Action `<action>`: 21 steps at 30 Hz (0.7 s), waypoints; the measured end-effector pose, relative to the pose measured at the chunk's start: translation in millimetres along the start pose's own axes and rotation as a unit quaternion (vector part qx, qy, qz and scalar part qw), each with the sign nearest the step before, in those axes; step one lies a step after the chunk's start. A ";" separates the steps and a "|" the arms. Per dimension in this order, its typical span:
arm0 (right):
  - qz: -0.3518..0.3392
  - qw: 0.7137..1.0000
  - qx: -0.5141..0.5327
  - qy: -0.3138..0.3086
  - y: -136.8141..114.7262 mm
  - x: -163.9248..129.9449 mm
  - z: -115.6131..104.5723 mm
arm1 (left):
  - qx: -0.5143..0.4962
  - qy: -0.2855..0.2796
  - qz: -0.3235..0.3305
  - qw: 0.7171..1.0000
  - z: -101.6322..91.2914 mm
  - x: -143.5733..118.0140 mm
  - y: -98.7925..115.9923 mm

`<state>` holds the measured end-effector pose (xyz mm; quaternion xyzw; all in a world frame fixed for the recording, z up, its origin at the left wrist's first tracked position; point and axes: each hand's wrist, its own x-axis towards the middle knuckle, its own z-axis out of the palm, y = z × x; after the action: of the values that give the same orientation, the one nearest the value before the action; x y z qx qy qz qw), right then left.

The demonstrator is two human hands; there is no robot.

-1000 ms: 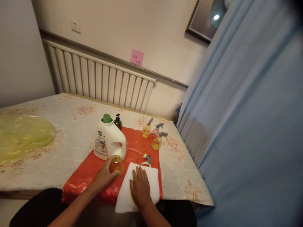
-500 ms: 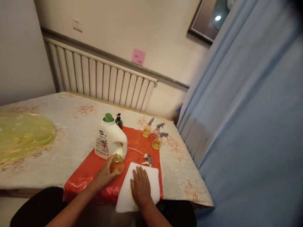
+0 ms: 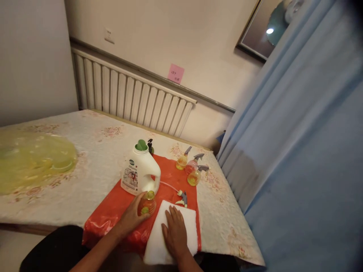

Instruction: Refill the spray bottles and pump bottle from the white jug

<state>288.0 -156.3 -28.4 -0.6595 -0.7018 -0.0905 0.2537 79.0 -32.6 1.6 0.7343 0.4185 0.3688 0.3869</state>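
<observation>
My left hand (image 3: 133,216) is closed around a small clear yellowish spray bottle (image 3: 150,204) with its top off, standing on a red plastic sheet (image 3: 104,207). My right hand (image 3: 176,231) lies flat, fingers stretched, on a folded white cloth (image 3: 190,223). Just beyond the cloth rests a loose trigger spray head (image 3: 183,198) with its thin tube pointing left. Behind the bottle stands a large white jug (image 3: 141,170) with a handle and a green piece in its mouth.
Several spray bottles (image 3: 193,177) with grey triggers stand at the sheet's right edge. A dark pump bottle (image 3: 150,146) is partly hidden behind the jug. A yellow translucent plastic item (image 3: 34,158) lies on the flowered bed cover. A blue curtain (image 3: 297,132) hangs on the right.
The whole view has shifted, so everything sits a little further right and lower. Both hands keep their places on the bottle and the cloth.
</observation>
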 end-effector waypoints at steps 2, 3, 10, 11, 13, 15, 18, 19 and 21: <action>-0.001 1.000 0.020 -0.011 2.8 0.9 -2.5 | -0.005 0.004 0.009 1.000 2.2 0.0 -5.1; 0.010 0.999 0.040 -0.016 3.4 3.0 -4.6 | -0.006 0.006 0.014 1.000 3.2 -0.2 -7.9; 0.145 0.969 0.198 0.012 -7.9 50.2 -24.1 | -0.012 0.009 0.037 0.999 6.5 -2.4 -19.3; 0.140 0.969 0.205 0.013 -11.0 58.9 -25.8 | -0.013 0.009 0.037 0.999 6.6 -2.8 -19.2; 0.131 0.966 0.225 0.014 -17.9 75.6 -27.5 | -0.013 0.008 0.035 0.999 6.2 -3.9 -18.2; 0.124 0.961 0.247 0.014 -24.3 92.7 -27.3 | -0.014 0.007 0.031 0.999 5.2 -5.3 -16.5; 0.125 0.951 0.283 0.016 -30.0 122.9 -24.3 | -0.019 0.001 0.027 0.999 3.0 -7.1 -13.6; 0.129 0.946 0.295 0.016 -30.5 134.0 -23.1 | -0.020 -0.001 0.025 0.999 2.5 -7.6 -12.8; 0.146 0.938 0.313 0.025 -29.9 154.8 -21.1 | -0.022 -0.002 0.021 1.000 1.9 -8.4 -11.6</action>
<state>263.7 -33.3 69.4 -0.6396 -0.5843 0.1551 0.4748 73.7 -36.5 -11.3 0.7350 0.3942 0.3845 0.3956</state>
